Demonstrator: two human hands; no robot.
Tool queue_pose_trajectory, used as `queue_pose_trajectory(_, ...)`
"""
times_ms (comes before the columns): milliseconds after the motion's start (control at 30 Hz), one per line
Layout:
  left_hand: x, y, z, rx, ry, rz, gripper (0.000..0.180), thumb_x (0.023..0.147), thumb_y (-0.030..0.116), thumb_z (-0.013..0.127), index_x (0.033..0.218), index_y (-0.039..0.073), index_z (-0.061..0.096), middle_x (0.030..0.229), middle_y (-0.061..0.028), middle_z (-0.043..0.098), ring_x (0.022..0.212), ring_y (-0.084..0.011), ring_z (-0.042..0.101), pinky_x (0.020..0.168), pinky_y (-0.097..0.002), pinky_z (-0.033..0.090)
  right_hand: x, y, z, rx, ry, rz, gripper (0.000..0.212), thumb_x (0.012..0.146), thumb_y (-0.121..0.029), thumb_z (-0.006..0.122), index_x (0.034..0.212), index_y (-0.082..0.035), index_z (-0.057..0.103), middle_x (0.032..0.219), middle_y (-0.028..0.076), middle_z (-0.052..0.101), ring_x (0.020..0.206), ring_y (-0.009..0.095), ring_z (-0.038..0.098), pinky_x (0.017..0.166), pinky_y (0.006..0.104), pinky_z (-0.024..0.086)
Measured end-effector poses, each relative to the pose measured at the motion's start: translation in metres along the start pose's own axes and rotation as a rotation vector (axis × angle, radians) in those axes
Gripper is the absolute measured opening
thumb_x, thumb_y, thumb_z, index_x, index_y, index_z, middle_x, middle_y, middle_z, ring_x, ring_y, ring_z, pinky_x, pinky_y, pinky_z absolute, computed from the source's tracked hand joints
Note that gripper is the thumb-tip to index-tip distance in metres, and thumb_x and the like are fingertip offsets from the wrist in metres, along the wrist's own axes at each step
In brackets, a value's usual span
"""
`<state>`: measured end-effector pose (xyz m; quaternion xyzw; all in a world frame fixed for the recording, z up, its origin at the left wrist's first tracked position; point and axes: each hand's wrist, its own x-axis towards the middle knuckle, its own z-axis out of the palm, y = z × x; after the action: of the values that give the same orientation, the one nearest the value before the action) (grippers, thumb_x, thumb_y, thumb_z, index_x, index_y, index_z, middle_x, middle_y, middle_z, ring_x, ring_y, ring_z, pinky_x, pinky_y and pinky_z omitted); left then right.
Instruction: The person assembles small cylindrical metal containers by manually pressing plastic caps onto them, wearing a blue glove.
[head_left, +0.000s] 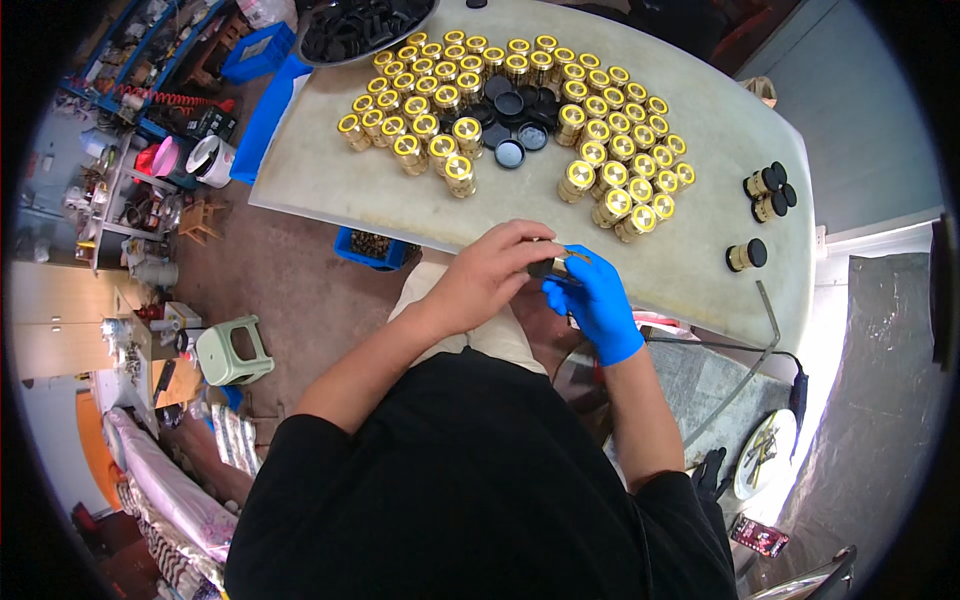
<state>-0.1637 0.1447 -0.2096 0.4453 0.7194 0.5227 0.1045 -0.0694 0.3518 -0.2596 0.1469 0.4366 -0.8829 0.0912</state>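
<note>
Head view, looking down over the person's chest. The left hand (490,275), bare, and the right hand (592,300), in a blue glove, meet just in front of the near edge of the pale surface (700,120) and together grip a small dark-and-gold cylindrical piece (553,266). Most of the piece is hidden: the left fingers wrap over its top and left end, the gloved fingers cover its right end and underside, so only a short dark band and a gold glint show between them. Its long axis seems to lie roughly left to right, nearly level; which end is the cap I cannot tell. A thin gold sliver projects just above the glove, too small to make out. On the surface, well apart from the hands, stands a horseshoe of gold-topped jars (610,180) with black lids (510,120) lying loose in its middle; single jars blur together at the far side. Four black-capped jars (765,195) stand near the right edge. A dark tray (365,30) of black parts is cut off by the upper rim. A green stool (232,350) stands on the floor at left.
</note>
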Motion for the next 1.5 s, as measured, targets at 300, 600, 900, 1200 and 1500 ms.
queue_pose_trajectory(300, 0.001, -0.008, 0.006, -0.54, -0.008, -0.732, 0.026, 0.095, 0.009, 0.071, 0.118, -0.002, 0.066, 0.116, -0.0071, 0.067, 0.103, -0.0138, 0.065, 0.085, -0.0314, 0.055, 0.005, 0.009, 0.012, -0.56, 0.071, -0.543, 0.036, 0.094, -0.009, 0.073, 0.126, 0.001, 0.06, 0.096, 0.01, 0.07, 0.078, 0.015, 0.068, 0.069, 0.0292, 0.057)
queue_pose_trajectory(600, -0.004, 0.013, 0.0, -0.122, 0.145, -0.231, 0.031, 0.09, 0.008, 0.075, 0.119, 0.003, 0.067, 0.103, -0.0076, 0.065, 0.089, -0.0135, 0.064, 0.076, -0.0276, 0.053, -0.004, -0.002, 0.017, -0.345, 0.056, -0.156, 0.029, 0.097, -0.009, 0.07, 0.123, 0.001, 0.062, 0.101, 0.01, 0.07, 0.078, 0.014, 0.068, 0.069, 0.0283, 0.057)
queue_pose_trajectory(900, -0.01, -0.027, 0.004, -0.814, -0.046, -0.728, 0.038, 0.093, 0.005, 0.073, 0.131, 0.004, 0.066, 0.113, -0.0002, 0.065, 0.095, -0.0055, 0.063, 0.076, -0.0232, 0.053, -0.007, -0.006, 0.024, -1.073, 0.017, -0.786, 0.031, 0.09, -0.009, 0.076, 0.119, -0.001, 0.065, 0.113, 0.008, 0.068, 0.105, 0.022, 0.067, 0.094, 0.0342, 0.055)
queue_pose_trajectory(1200, -0.012, -0.003, 0.002, 0.048, 0.017, 0.081, 0.045, 0.084, 0.004, 0.078, 0.127, 0.005, 0.066, 0.119, -0.0106, 0.062, 0.107, -0.0202, 0.064, 0.089, -0.0333, 0.053, -0.007, -0.006, 0.011, -0.147, -0.045, 0.005, 0.026, 0.1, -0.015, 0.065, 0.119, 0.002, 0.062, 0.091, 0.01, 0.069, 0.071, 0.015, 0.066, 0.065, 0.0288, 0.055)
queue_pose_trajectory(1500, -0.01, -0.023, 0.007, -0.724, 0.011, -0.599, 0.028, 0.1, 0.01, 0.066, 0.127, -0.001, 0.065, 0.102, -0.0079, 0.069, 0.08, -0.0155, 0.07, 0.073, -0.0271, 0.059, -0.01, -0.009, 0.022, -1.119, 0.016, -0.774, 0.038, 0.085, -0.006, 0.076, 0.122, -0.007, 0.067, 0.109, 0.013, 0.069, 0.097, 0.031, 0.069, 0.085, 0.0384, 0.056)
